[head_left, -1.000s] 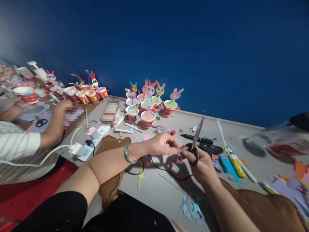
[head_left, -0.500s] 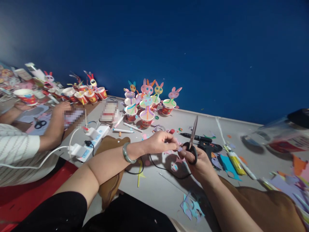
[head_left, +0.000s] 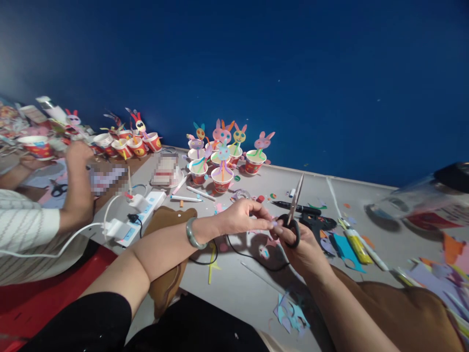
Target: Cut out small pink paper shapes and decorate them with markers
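A small piece of purple paper (head_left: 274,223) is pinched between the fingertips of my left hand (head_left: 245,215), which wears a bangle on the wrist. My right hand (head_left: 302,244) has its fingers through the black handles of a pair of scissors (head_left: 294,208), blades pointing up and away. Its thumb and finger also meet the purple paper from the other side. Below my hands lie pink paper scraps and a small round piece with blue and white (head_left: 263,252). Just beyond my right hand rests a black glue gun (head_left: 320,222).
Paper cups with rabbit figures (head_left: 222,181) stand along the blue wall. A white power strip (head_left: 142,217) lies left, beside a co-worker's arm (head_left: 78,186). Blue paper offcuts (head_left: 291,314), a yellow tube (head_left: 357,247) and a clear bottle (head_left: 421,203) lie about the grey table.
The co-worker's hand at the left has lifted and shifted back toward the cups. My hands stay nearly in place, with the scissors tilted slightly further right.
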Demonstrator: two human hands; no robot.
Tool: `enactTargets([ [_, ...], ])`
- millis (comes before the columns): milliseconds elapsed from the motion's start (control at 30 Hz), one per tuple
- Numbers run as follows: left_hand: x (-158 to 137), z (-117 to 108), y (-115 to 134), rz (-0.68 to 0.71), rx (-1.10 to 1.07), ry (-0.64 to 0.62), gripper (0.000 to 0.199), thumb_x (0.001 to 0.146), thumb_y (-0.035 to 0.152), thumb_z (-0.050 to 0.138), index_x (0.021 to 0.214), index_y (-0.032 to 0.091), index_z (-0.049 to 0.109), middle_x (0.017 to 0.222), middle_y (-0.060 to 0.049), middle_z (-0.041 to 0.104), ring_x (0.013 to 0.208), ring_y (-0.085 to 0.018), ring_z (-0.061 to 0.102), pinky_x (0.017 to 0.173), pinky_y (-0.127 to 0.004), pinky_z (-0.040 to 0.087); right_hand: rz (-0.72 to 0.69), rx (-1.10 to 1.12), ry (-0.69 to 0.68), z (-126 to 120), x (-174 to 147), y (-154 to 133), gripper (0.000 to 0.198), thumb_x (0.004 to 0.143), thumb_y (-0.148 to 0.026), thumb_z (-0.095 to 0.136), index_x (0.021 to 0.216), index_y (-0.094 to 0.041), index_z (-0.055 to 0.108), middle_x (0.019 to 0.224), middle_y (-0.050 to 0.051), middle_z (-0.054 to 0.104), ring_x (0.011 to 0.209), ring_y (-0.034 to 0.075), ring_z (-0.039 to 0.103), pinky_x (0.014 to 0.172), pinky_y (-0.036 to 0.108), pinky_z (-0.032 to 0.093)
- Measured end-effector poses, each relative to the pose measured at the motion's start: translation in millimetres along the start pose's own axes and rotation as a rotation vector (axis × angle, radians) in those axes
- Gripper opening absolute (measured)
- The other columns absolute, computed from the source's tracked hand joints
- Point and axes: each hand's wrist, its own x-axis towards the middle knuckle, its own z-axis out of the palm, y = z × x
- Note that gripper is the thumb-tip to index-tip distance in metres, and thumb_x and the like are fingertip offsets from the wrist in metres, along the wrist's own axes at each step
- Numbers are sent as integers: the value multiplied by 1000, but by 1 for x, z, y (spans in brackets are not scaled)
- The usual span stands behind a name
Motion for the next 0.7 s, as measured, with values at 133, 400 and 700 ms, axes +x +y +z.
enactTargets([
  [133,0,0,0,-5,-63,28,14,71,26,73,74,13,68,74,-2,66,73,-11,59,74,-26,46,-31,-47,-26,-2,0,2,30,67,-43,84,71,-20,66,68,-2,55,65,12,48,61,25,38],
  [400,0,-9,0,37,-127,80,11,74,23,69,75,13,65,74,0,62,72,-9,56,73,-25,43,-150,-289,-198,0,-2,-5,36,79,-54,70,71,-20,59,71,1,56,68,16,50,64,28,39],
  [700,3,-19,-1,36,-133,124,13,73,24,68,78,13,64,77,0,62,72,-8,54,70,-24,41,-190,-551,-342,8,-5,-12,61,71,-79,60,66,-19,53,65,1,50,61,15,44,55,28,34],
])
